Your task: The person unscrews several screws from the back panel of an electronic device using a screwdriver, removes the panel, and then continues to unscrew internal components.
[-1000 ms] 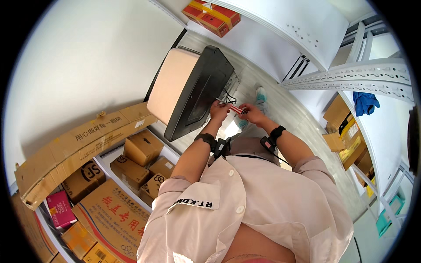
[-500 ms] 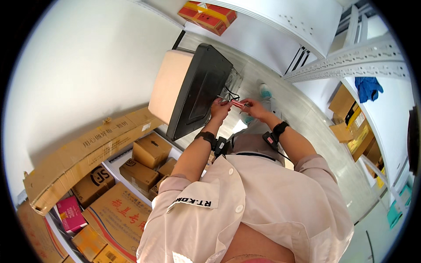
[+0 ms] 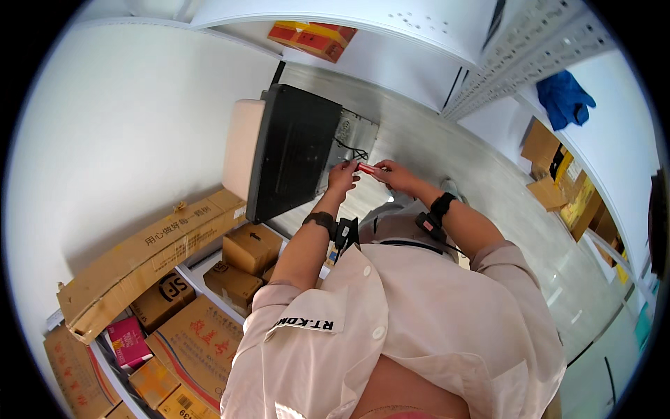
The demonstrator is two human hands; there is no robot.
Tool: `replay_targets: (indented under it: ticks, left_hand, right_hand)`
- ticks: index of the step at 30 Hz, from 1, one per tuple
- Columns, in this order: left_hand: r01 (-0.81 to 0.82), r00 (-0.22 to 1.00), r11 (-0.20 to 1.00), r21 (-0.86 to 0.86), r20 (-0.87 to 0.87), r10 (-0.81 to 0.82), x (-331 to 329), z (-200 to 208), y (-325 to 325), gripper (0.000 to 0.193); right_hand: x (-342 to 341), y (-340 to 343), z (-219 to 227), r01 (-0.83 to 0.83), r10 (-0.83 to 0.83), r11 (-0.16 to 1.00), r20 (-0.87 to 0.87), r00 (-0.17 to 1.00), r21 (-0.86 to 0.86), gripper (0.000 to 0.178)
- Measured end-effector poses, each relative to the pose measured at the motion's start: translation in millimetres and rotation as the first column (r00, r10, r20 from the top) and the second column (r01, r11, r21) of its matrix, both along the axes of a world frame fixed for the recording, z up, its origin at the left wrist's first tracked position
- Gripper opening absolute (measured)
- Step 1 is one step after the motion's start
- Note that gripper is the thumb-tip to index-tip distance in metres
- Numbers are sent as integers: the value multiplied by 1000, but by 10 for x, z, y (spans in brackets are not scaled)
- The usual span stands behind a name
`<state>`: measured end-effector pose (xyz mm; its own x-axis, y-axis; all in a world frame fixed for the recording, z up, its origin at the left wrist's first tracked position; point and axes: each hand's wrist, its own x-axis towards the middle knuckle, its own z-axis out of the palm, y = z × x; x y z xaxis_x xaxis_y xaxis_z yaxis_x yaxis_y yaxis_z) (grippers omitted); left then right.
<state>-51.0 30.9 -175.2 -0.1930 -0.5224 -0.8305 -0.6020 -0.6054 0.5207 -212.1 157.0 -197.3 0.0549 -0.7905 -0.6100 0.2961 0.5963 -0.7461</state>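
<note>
Beyond the front of the shirt [image 3: 433,300], the left hand [image 3: 342,177] and right hand [image 3: 395,176] are near each other, fingers curled, fingertips pinched. The left forearm [image 3: 304,255] and right forearm [image 3: 477,223] slant inward from the shirt's rolled sleeves; dark straps [image 3: 442,204] circle both wrists.

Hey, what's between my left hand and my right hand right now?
In the head view, a slim red object spans the gap between your left hand and right hand.
</note>
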Motion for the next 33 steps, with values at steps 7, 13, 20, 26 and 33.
replay_targets:
  ticks: [7, 13, 20, 26, 33]
  left_hand:
    - [37, 998, 999, 17, 59, -38, -627, 62, 796, 33]
    - [125, 989, 991, 37, 72, -128, -1129, 291, 1394, 35]
    - [218, 961, 973, 70, 159, -227, -1394, 282, 1851, 36]
    - [228, 956, 973, 39, 180, -231, -1251, 395, 1835, 39]
    - [53, 991, 996, -75, 128, -43, -549, 407, 1609, 38]
  right_hand:
    - [-570, 690, 123, -17, 13, 999, 86, 996, 48, 42]
    - [-990, 1235, -13, -1, 1, 1000, 138, 990, 3, 40]
    - [-1130, 1747, 37, 32, -29, 999, 135, 990, -25, 41]
    - [-1032, 1681, 42, -9, 17, 998, 148, 989, -56, 42]
    - [-528, 1267, 66, -154, 168, 982, 125, 978, -112, 43]
